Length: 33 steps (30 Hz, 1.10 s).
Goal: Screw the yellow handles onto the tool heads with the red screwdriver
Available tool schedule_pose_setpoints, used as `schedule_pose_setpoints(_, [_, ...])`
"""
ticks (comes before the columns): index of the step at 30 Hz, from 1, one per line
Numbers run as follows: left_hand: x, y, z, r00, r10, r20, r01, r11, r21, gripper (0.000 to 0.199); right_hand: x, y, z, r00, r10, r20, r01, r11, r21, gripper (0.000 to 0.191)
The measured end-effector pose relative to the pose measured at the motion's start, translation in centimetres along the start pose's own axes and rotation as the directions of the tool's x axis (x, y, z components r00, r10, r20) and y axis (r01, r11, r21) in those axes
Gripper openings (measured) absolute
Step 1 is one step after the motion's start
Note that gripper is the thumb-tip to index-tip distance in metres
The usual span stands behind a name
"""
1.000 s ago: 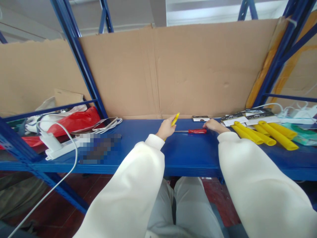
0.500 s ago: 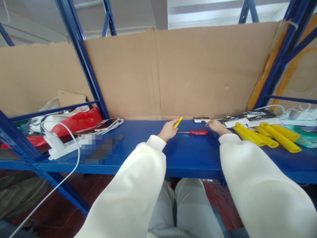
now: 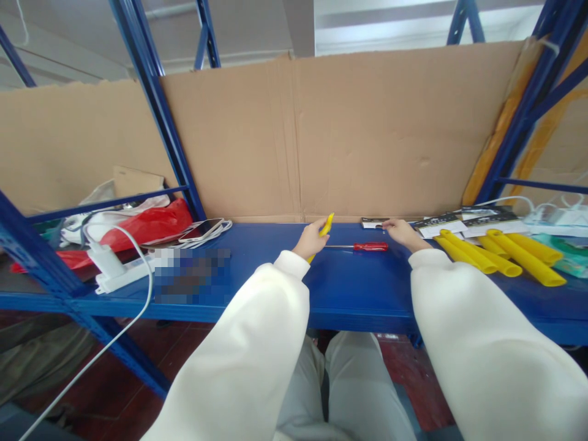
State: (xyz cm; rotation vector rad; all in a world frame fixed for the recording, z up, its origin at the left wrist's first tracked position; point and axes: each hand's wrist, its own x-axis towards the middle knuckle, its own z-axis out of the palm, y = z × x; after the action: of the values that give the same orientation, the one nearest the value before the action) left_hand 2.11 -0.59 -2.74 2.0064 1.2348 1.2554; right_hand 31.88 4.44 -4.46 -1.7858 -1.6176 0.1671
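My left hand [image 3: 310, 239] is closed round a slim yellow object [image 3: 327, 225], whose ends stick out above and below the fingers. To its right a screwdriver with a red handle [image 3: 370, 246] lies on the blue shelf [image 3: 349, 282]. My right hand [image 3: 400, 233] is beyond the handle, with thumb and fingertips pinched together at the edge of a small black and white card [image 3: 373, 223]. Whatever sits between those fingertips is too small to make out.
Several yellow tubes [image 3: 526, 257] and black and white packets [image 3: 441, 225] lie on the right. On the left are a white power strip [image 3: 120, 275], cables and a red bag [image 3: 147, 223]. Cardboard [image 3: 367, 135] stands behind the shelf.
The yellow object has turned in my left hand and shows at both ends of the fist. My right hand has hardly moved. The whole view has shifted slightly.
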Motion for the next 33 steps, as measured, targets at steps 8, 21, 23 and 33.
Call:
schedule_pose_setpoints(8, [0.0,0.3,-0.3,0.930,-0.368,-0.008,0.359,0.912,-0.196,0.052,-2.9,-4.5,-0.3,0.926,-0.299,0.232,0.297,0.954,0.045,0.016])
schedule_pose_setpoints(21, [-0.5,0.8,-0.2,0.943,-0.136,0.303,0.243,0.905,-0.349,0.059,-3.7,-6.7,1.9,0.894,-0.440,0.082,0.392,0.858,0.332,0.022])
schedule_pose_setpoints(23, [-0.6,0.8,-0.4,0.928,-0.099,0.359,0.246,0.886,-0.392,0.057,-3.8,-7.0,1.9,0.878,-0.469,0.097,0.405,0.834,0.375,0.017])
schedule_pose_setpoints(33, [-0.6,0.8,-0.5,0.903,-0.075,0.424,0.284,0.845,-0.454,0.049,-3.6,-6.9,2.0,0.888,-0.446,0.110,0.358,0.821,0.444,0.025])
